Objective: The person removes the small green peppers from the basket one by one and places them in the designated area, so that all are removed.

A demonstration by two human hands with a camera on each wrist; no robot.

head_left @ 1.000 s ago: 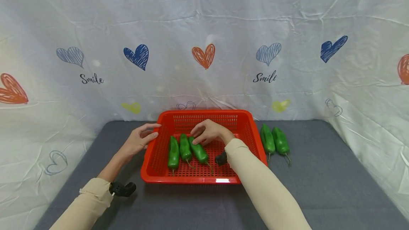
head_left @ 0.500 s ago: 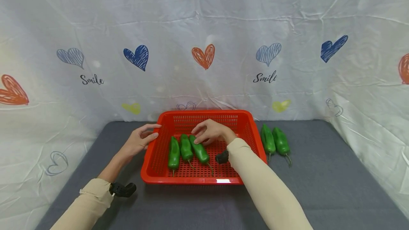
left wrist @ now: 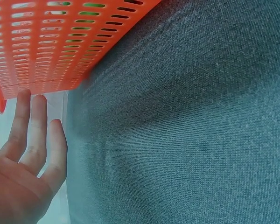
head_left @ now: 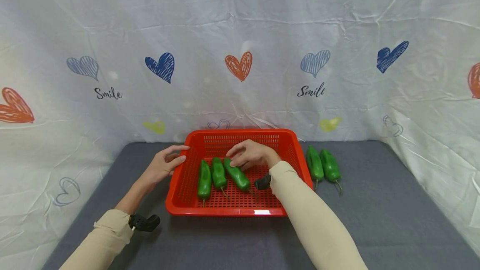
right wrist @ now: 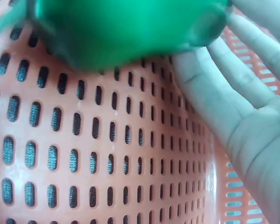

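A red perforated plastic basket (head_left: pixel 225 212) stands on the grey cloth. Two green peppers, a left one (head_left: pixel 204 181) and a middle one (head_left: pixel 218 173), lie inside it with stems toward me. My right hand (head_left: pixel 253 153) reaches into the basket and pinches a third green pepper (head_left: pixel 238 178) near its tip. That pepper (right wrist: pixel 130 28) is blurred in the right wrist view, raised off the perforated floor. At the basket's left rim rests my left hand (head_left: pixel 162 165), thumb and forefinger touching the edge. Its other fingers (left wrist: pixel 37 126) extend loosely beside the basket's outer wall.
Two more green peppers, one nearer the basket (head_left: pixel 314 163) and one farther right (head_left: pixel 330 166), lie on the grey cloth (head_left: pixel 375 203) just right of the basket. A white curtain (head_left: pixel 240 24) printed with hearts hangs behind.
My right hand has moved slightly right with the pepper in its grip, and the pepper's stem end has shifted right and up. The left hand stays at the rim.
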